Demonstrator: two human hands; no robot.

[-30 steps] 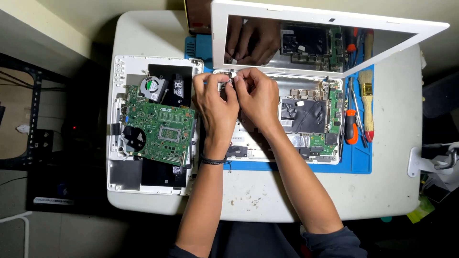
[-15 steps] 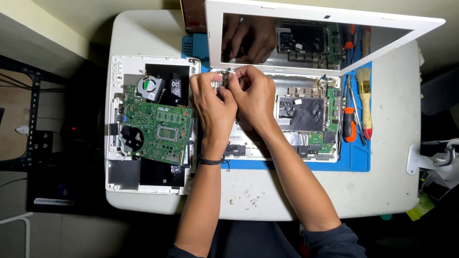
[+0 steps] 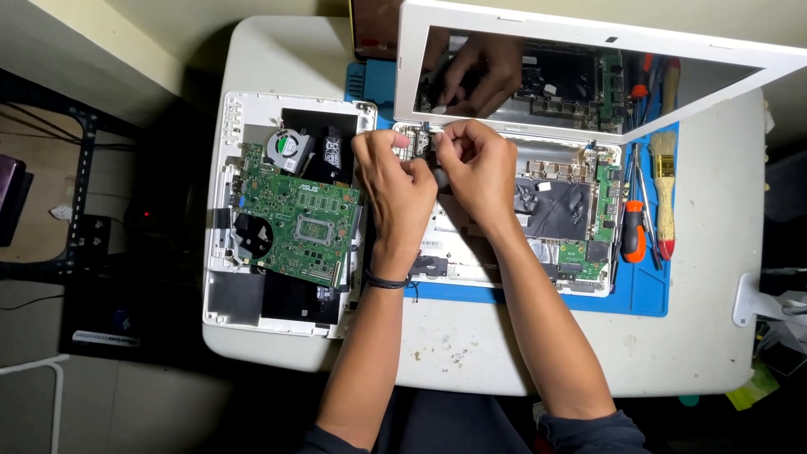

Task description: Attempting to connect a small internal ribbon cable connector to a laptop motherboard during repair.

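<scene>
An opened white laptop base (image 3: 538, 261) lies on a blue mat (image 3: 643, 294), its boards and a black cover exposed. Its white-framed screen (image 3: 588, 38) stands up behind and reflects my hands. Both hands meet at the base's far-left hinge corner. My right hand (image 3: 479, 172) is curled around a small dark tool handle (image 3: 439, 176) pointing down at that corner. My left hand (image 3: 395, 185), with a black band at the wrist, is curled right beside it, knuckles up. Its fingertips are hidden, so I cannot tell whether it grips anything.
To the left lies a second white laptop shell (image 3: 223, 294) with a green motherboard (image 3: 298, 219) and a round fan (image 3: 286, 147). At the mat's right edge lie an orange-handled screwdriver (image 3: 632, 242), other thin tools and a brush (image 3: 664, 189). A white table (image 3: 504, 357) holds it all.
Both hands stay at the same hinge corner, with only small finger movements. The view has shifted slightly.
</scene>
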